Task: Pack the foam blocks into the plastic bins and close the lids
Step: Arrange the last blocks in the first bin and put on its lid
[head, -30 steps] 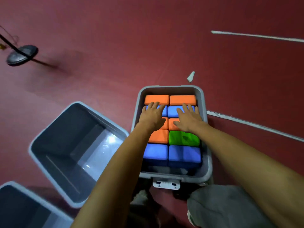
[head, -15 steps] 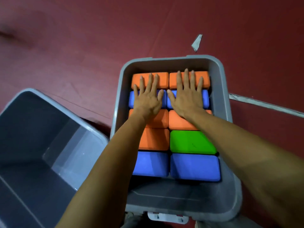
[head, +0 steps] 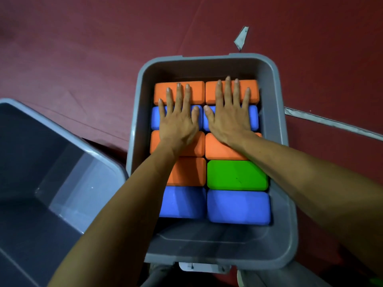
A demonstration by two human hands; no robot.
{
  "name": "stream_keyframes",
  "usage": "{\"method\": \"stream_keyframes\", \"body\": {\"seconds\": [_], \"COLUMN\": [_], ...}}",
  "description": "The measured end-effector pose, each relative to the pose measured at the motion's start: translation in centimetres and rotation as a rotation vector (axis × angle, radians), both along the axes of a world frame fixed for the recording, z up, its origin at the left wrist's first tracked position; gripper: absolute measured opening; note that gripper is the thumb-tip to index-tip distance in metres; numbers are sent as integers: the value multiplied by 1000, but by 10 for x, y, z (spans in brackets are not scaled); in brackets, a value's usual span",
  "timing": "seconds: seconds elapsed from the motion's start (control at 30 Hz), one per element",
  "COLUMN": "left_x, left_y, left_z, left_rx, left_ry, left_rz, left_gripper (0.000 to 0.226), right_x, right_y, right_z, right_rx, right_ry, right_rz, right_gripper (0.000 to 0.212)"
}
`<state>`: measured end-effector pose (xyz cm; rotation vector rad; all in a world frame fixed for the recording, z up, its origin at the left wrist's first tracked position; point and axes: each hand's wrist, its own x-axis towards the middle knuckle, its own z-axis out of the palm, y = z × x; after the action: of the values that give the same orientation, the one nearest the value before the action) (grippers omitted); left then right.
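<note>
Grey bin [head: 276,125] in the middle of the frame holds your foam blocks [head: 237,175]. Your left hand [head: 178,123] and right hand [head: 229,119] lie flat on them, fingers straight, gripping nothing.

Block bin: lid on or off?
Off. The bin is open on top: blocks show in rows, left hand and right hand lie flat on them. No lid in view.
</note>
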<state>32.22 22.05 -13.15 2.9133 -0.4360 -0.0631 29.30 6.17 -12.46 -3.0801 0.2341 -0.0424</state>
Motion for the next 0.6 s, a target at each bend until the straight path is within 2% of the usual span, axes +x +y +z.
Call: {"method": "stream_keyframes", "body": {"seconds": [0.17,0.3,0.4,0.5,0.6], "left_x": [11,9,-2,-42,-93], "left_y": [-5,3,21,34,38], "left_z": [-4,7,29,41,32], "left_rx": [25,18,48,40,19], "left_ry": [-29,69,4,-68,11], "left_rz": [24,-46,-65,-84,-98], "left_gripper": [65,64,63,64,64], "right_x": [10,9,7,-38,-96], "right_y": [-2,-1,-6,-6,9], "right_z": [1,12,30,35,25], "right_rx": [-22,13,-27,-89,-10], "right_ry": [-7,95,182,89,85], "right_rz": [-10,-11,59,116,-21], "right_gripper": [76,76,80,80,85]}}
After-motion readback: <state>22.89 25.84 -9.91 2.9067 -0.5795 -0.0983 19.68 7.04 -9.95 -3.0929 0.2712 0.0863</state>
